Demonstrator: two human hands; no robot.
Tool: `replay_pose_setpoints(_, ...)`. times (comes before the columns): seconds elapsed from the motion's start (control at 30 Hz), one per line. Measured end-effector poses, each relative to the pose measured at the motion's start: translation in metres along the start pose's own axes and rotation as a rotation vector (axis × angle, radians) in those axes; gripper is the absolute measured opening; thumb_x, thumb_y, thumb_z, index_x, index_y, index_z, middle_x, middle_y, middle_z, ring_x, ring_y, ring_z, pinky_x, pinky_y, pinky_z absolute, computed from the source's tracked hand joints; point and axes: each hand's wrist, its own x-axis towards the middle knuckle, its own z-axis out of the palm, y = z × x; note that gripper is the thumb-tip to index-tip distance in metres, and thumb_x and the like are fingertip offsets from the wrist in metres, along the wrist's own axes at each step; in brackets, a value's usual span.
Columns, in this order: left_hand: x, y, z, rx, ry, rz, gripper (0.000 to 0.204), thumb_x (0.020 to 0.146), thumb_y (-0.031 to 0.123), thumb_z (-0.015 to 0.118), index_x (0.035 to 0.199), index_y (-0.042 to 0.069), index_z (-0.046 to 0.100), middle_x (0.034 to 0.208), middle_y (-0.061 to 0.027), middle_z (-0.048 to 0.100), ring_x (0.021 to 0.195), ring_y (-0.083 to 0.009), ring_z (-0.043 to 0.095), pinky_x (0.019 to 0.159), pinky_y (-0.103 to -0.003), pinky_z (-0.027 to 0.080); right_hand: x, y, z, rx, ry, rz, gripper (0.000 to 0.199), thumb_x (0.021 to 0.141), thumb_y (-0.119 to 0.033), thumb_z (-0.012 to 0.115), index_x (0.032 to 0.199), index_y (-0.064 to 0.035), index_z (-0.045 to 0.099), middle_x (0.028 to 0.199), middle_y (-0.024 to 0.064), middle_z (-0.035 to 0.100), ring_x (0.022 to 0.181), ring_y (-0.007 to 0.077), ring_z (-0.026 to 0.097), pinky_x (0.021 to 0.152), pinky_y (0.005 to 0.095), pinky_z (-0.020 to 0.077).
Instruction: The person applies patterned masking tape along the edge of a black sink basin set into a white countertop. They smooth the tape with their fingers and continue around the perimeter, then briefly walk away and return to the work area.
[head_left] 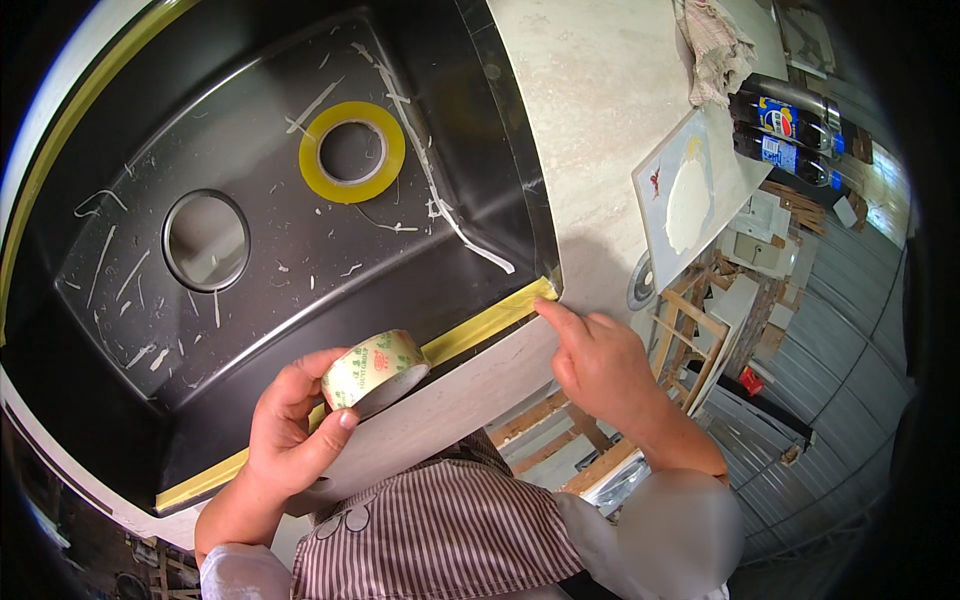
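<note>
My left hand [282,425] grips a roll of tape [372,370], its pale outer side printed in green and red, over the near edge of a black sink basin [275,235]. Along that edge runs a strip of yellow tape [482,330]. My right hand [608,365] is at the strip's right end, by the basin's corner. Its index finger reaches out and touches the tape there, the other fingers are bent, and it holds nothing. A second roll of yellow tape [391,165] lies flat on the basin floor.
White scraps and strips [440,210] litter the basin around a round drain hole [167,240]. Yellow tape also lines the far left rim [62,115]. On the pale countertop [590,130] are a crumpled cloth [715,50], a board with white paste [685,190] and dark bottles [780,120]. Wooden frames [690,330] stand beyond.
</note>
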Motion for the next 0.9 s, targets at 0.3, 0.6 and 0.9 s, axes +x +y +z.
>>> replay_pose_setpoints(0.3,0.004,-0.004,0.003,0.059,0.059,0.031,0.048,0.093,0.007,0.064,0.136,-0.006,0.046,0.121,-0.0126,0.061,0.097,-0.0126,0.058,0.083,-0.026,0.048,0.001,0.001,-0.005,0.063,-0.024,0.056,0.052,0.077,0.004,0.060,0.128,-0.0043,0.059,0.075,0.0143,0.060,0.067,0.0319,0.060,0.061,0.0431,0.0494)
replay_pose_setpoints(0.6,0.005,-0.007,0.001,0.071,0.061,0.023,0.048,0.093,0.008,0.064,0.136,-0.005,0.047,0.119,-0.0117,0.062,0.095,-0.0119,0.057,0.081,-0.025,0.047,-0.002,0.004,-0.005,0.049,-0.024,0.093,0.045,0.080,0.004,0.060,0.124,-0.0058,0.059,0.075,0.0147,0.060,0.067,0.0332,0.060,0.061,0.0435,0.0492)
replay_pose_setpoints(0.9,0.006,-0.005,0.000,0.069,0.044,0.031,0.046,0.094,0.006,0.063,0.135,-0.005,0.047,0.121,-0.0119,0.061,0.097,-0.0118,0.058,0.083,-0.025,0.047,0.001,-0.004,-0.003,0.065,-0.021,0.026,0.047,0.078,0.004,0.061,0.124,-0.0059,0.060,0.072,0.0124,0.058,0.065,0.0310,0.058,0.060,0.0425,0.0485)
